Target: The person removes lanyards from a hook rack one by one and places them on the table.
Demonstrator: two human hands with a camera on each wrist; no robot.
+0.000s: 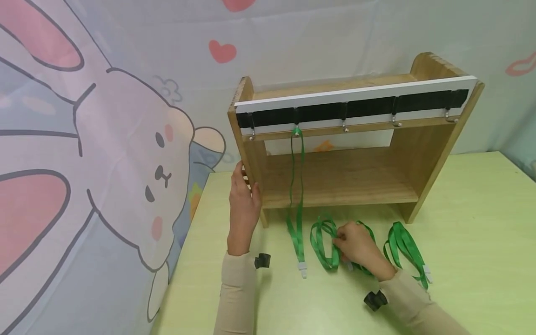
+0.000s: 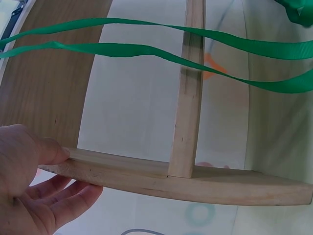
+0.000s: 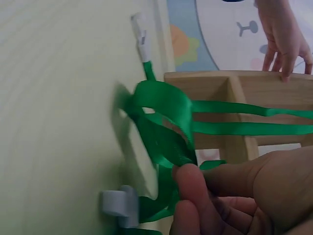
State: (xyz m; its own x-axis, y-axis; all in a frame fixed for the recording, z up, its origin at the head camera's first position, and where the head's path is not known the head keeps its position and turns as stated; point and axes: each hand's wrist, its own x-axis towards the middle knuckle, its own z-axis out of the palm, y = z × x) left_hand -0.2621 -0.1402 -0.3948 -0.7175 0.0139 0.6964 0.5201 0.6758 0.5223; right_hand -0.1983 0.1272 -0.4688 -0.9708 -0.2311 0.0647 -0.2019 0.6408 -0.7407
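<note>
A wooden shelf (image 1: 335, 179) stands on the table, and my left hand (image 1: 244, 209) grips the edge of its left side panel (image 2: 132, 176), thumb on one face and fingers on the other. One green lanyard (image 1: 299, 232) hangs from the second hook from the left, its white clip near the table. My right hand (image 1: 360, 244) pinches the ribbon of a looped green lanyard (image 3: 166, 100) between thumb and finger, in front of the shelf. Another green lanyard (image 1: 367, 229) lies partly hidden beneath that hand. Farther right lies a folded green lanyard (image 1: 408, 246) with a white clip.
Several metal hooks (image 1: 345, 125) line a white and black strip (image 1: 368, 108) along the shelf's upper front. The pale table (image 1: 473, 204) extends to both sides. Behind it hangs a cloth backdrop (image 1: 310, 42) printed with a cartoon rabbit and hearts.
</note>
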